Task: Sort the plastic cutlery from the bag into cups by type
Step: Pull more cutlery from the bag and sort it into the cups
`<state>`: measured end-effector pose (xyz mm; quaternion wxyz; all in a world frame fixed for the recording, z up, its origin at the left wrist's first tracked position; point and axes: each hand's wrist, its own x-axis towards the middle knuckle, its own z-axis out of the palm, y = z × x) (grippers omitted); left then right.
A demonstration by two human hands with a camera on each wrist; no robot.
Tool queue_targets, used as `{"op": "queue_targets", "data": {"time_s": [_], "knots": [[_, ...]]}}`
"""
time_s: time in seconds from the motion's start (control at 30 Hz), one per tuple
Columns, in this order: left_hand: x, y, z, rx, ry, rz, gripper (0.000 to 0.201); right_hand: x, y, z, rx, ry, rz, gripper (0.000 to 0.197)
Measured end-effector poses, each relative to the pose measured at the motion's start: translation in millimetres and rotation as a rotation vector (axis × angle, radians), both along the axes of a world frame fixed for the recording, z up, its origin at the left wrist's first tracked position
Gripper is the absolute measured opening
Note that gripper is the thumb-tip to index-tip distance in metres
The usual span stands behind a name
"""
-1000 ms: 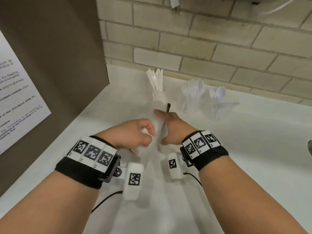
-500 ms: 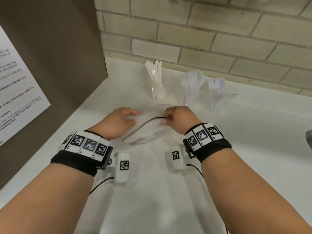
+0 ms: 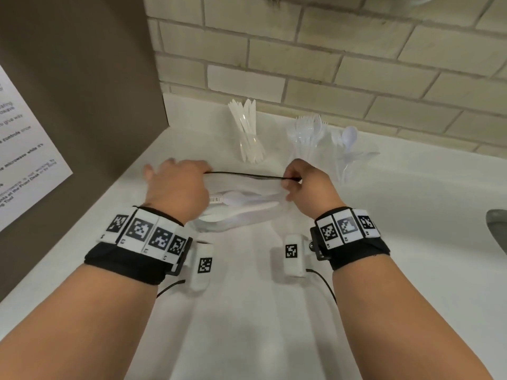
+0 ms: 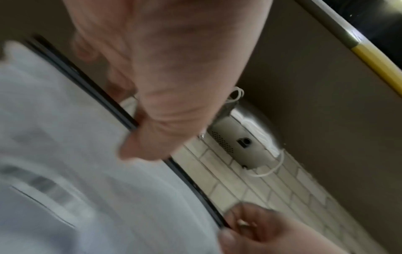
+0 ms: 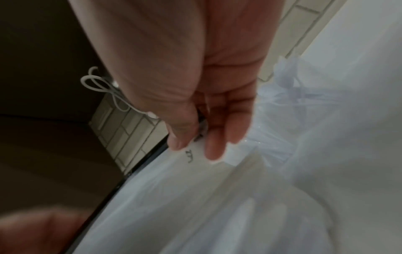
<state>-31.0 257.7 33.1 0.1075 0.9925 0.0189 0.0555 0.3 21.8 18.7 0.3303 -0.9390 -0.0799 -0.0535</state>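
A clear plastic bag (image 3: 247, 207) with a black zip strip (image 3: 247, 175) lies on the white counter, stretched flat between my hands. White cutlery, a spoon among it, shows through the bag. My left hand (image 3: 178, 185) grips the bag's left end at the strip (image 4: 121, 111). My right hand (image 3: 295, 185) pinches the right end of the bag (image 5: 195, 171) between thumb and fingers. Behind stand three clear cups: knives (image 3: 248, 133), forks (image 3: 308, 133), spoons (image 3: 347, 144).
A brown panel (image 3: 82, 91) with a printed notice (image 3: 22, 149) rises on the left. A brick wall (image 3: 329, 64) runs close behind the cups. A grey sink edge (image 3: 498, 229) shows at the far right. Bare white counter (image 3: 247, 311) lies in front.
My hands have moved apart, left going left and right going right, pulling the bag's zip strip from a bunched curve into a straight taut line.
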Motion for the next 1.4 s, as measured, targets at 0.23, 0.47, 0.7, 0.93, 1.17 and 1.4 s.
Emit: {"op": "queue_targets", "data": {"time_s": [0.23,0.47,0.7,0.93,1.17,1.4], "knots": [[2.2,-71.1,7.8,-0.399,-0.243,-0.432,0.028,-15.6,12.1,15.7,0.362,-0.050,0.031,0.030],[10.3,-85.8,10.4,-0.392,-0.334,-0.335,0.013,-20.5,9.5,17.9,0.382,-0.061,-0.056,0.021],[15.5,-43.6,14.1,-0.260,-0.314,-0.188,0.009,-18.6,-11.5,33.5,0.488,-0.103,-0.210,0.026],[13.0,27.7,26.6,-0.128,-0.067,0.004,0.008,-8.6,-44.2,37.4,0.576,-0.165,-0.365,0.030],[13.6,-2.4,16.5,-0.305,0.066,-0.211,0.029,-6.4,-24.5,27.3,0.659,-0.132,-0.352,0.022],[22.0,-38.7,5.7,-0.298,0.022,-0.194,0.023,-17.9,2.0,20.0,0.797,0.011,-0.383,0.059]]}}
